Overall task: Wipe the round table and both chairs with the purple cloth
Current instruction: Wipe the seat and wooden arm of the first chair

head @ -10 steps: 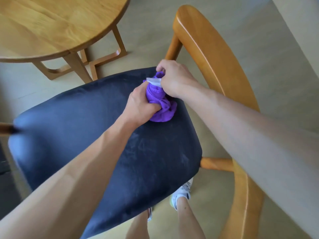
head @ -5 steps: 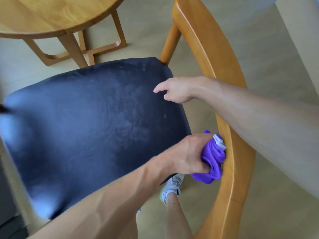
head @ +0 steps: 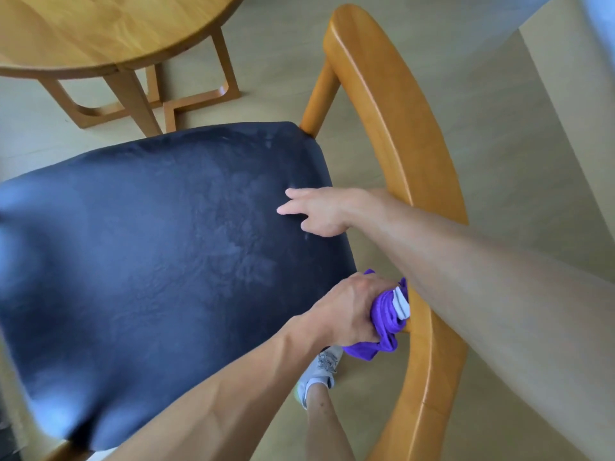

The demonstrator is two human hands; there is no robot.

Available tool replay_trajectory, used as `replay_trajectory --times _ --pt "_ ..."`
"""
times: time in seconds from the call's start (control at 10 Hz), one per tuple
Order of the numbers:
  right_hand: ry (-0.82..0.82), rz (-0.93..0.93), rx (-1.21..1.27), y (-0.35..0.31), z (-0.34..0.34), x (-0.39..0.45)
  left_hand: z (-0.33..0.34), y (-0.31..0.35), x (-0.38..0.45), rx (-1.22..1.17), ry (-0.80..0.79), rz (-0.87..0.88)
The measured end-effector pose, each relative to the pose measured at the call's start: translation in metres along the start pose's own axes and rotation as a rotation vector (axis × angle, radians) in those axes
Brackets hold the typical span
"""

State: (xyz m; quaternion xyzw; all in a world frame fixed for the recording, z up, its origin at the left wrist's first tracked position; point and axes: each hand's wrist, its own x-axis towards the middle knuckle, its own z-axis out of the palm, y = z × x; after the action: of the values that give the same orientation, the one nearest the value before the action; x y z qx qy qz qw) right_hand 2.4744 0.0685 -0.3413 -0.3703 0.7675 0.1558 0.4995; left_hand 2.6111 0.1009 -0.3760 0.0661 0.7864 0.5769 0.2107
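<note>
- Here the left hand (head: pixel 346 314) grips the bunched purple cloth (head: pixel 387 322) and presses it against the inner face of the chair's curved wooden back rail (head: pixel 429 344), just beside the dark seat (head: pixel 149 261)
- The right hand (head: pixel 319 211) holds nothing; its fingers reach loosely over the seat's right edge, though I cannot tell whether they touch it
- The right forearm crosses above the cloth and could block the wipe along the rail
- A loose fold hangs below the fist and may snag or slip out, leaving the hidden underside unwiped
- The round table (head: pixel 100 31) stands near, beyond the seat; a shoe (head: pixel 319 371) shows on the floor (head: pixel 499 128) below the cloth
</note>
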Motion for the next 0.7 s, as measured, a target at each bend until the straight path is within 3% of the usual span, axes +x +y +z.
replay_trajectory --times 0.2,0.4,0.7 --pt "0.023 0.006 0.007 0.003 0.008 0.002 0.001 0.012 0.004 -0.080 -0.035 -0.039" --pt "0.024 0.033 0.012 0.001 0.013 0.004 0.003 0.002 0.006 0.069 -0.065 -0.127" --pt "0.020 0.030 -0.034 0.003 0.014 0.012 -0.007 0.023 -0.011 -0.081 0.031 -0.157"
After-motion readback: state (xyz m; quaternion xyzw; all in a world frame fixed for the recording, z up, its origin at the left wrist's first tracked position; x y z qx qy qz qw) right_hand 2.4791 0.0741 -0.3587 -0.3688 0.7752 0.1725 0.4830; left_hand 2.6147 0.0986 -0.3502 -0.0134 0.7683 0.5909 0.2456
